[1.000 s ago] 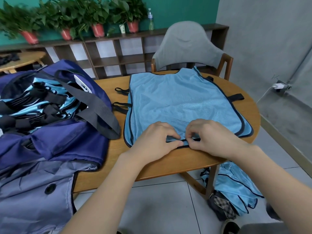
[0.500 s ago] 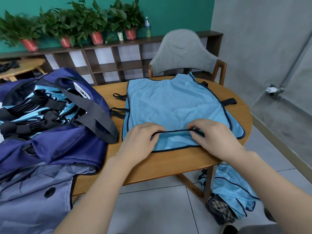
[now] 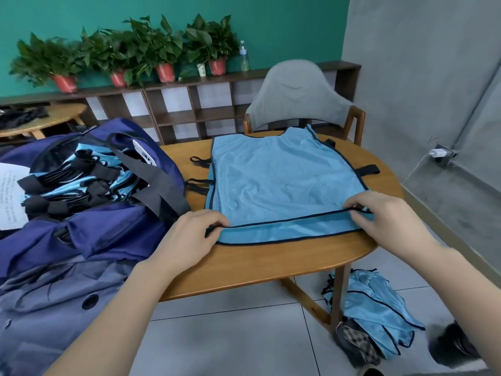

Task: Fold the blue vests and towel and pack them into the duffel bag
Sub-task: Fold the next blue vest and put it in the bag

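A light blue mesh vest (image 3: 276,183) with dark trim lies flat on the round wooden table (image 3: 257,264). Its upper layer's hem is drawn a little back from the lower hem. My left hand (image 3: 189,237) pinches that hem at the near left corner. At the near right corner my right hand (image 3: 385,218) pinches the same hem. The open navy duffel bag (image 3: 89,223) sits to the left, holding several folded blue vests (image 3: 78,180) with black straps.
A grey coat (image 3: 54,308) lies against the bag's near side. More blue vests (image 3: 379,308) are heaped on the floor by the table leg, over a checked cloth. A grey chair (image 3: 298,96) stands behind the table. A paper sheet (image 3: 10,196) is at far left.
My hands have slid apart along the vest's upper hem, from the middle to its two near corners. The hem is now stretched straight between them.
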Motion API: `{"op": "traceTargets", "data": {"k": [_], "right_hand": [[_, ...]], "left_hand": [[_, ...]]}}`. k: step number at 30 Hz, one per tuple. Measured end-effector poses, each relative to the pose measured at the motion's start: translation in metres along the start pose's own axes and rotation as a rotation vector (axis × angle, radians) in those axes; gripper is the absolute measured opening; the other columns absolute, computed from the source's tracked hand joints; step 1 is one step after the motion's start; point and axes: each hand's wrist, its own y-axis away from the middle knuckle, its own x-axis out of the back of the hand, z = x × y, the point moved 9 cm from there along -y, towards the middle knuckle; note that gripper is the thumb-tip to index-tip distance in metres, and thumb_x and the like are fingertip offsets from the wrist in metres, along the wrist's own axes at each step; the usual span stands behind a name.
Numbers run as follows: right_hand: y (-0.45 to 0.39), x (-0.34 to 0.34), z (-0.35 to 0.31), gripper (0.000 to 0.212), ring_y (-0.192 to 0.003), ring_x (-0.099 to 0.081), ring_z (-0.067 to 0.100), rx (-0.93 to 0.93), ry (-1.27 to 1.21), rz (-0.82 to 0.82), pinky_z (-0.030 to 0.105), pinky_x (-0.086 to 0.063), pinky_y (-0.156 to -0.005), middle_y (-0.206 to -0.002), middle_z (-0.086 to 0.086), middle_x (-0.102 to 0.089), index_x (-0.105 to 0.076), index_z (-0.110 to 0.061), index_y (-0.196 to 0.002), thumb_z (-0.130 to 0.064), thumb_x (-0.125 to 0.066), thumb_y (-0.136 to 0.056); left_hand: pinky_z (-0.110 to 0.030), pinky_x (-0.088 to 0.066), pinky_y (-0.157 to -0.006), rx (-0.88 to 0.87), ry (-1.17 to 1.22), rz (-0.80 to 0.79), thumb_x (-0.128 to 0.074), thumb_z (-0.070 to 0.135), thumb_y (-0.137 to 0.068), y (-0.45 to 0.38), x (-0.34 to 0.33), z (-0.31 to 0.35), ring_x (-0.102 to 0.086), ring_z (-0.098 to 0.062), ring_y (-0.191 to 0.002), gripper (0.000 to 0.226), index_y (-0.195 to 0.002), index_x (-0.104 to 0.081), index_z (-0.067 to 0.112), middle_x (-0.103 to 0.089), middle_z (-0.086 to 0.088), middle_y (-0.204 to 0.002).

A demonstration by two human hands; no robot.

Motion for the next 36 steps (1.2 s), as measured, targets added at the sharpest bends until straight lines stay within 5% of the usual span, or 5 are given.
{"op": "traceTargets", "data": {"k": [11,18,22,27,36], "right_hand": [[0.015,-0.014,0.003,0.033,-0.096,-0.065,0.011,0.076,-0.071,-0.109,0.037,-0.053,-0.082,-0.098,-0.012,-0.069,-0.054,-0.029,-0.084,0.000,-0.067,-0.089],[0.017,-0.008,0.009,0.037,-0.096,-0.059,0.028,0.262,0.137,-0.025,0.048,-0.047,-0.078,-0.112,0.001,-0.072,-0.079,-0.015,-0.097,0.015,-0.069,-0.078],[0.024,0.000,0.019,0.022,-0.110,-0.057,0.019,0.176,0.084,-0.053,0.035,-0.033,-0.096,-0.117,-0.004,-0.071,-0.077,-0.016,-0.107,-0.022,-0.061,-0.092],[0.042,-0.005,0.034,0.076,-0.132,-0.042,0.003,0.023,0.005,-0.225,0.036,-0.026,-0.116,-0.134,-0.019,-0.055,-0.067,-0.029,-0.128,-0.082,-0.059,-0.075],[0.051,0.003,0.026,0.061,-0.111,-0.058,0.011,0.132,0.006,-0.086,0.026,-0.041,-0.102,-0.119,-0.005,-0.071,-0.077,-0.012,-0.111,-0.062,-0.064,-0.078]], "left_hand": [[-0.027,-0.052,-0.092,-0.021,-0.027,0.076,-0.075,0.012,-0.088,0.008,0.023,-0.028,-0.065,-0.001,-0.094,0.018,-0.100,-0.076,0.026,-0.071,0.016,-0.101],[-0.012,-0.045,-0.095,-0.151,-0.037,0.126,-0.064,-0.015,-0.086,0.012,0.025,-0.016,-0.064,-0.006,-0.101,0.034,-0.084,-0.075,0.018,-0.069,0.005,-0.110],[-0.006,-0.034,-0.106,-0.146,-0.056,-0.007,-0.059,-0.013,-0.090,0.015,0.010,-0.022,-0.058,-0.007,-0.113,0.041,-0.113,-0.078,0.015,-0.069,0.002,-0.120],[-0.018,-0.032,-0.114,-0.115,-0.012,-0.134,-0.056,0.037,-0.097,0.025,-0.001,-0.023,-0.048,0.001,-0.127,0.038,-0.129,-0.069,0.020,-0.062,0.014,-0.134],[-0.024,-0.038,-0.112,-0.002,-0.055,-0.117,-0.047,0.090,-0.075,0.050,0.004,-0.014,-0.048,0.007,-0.125,0.084,-0.126,-0.070,0.028,-0.063,0.022,-0.128]]}}
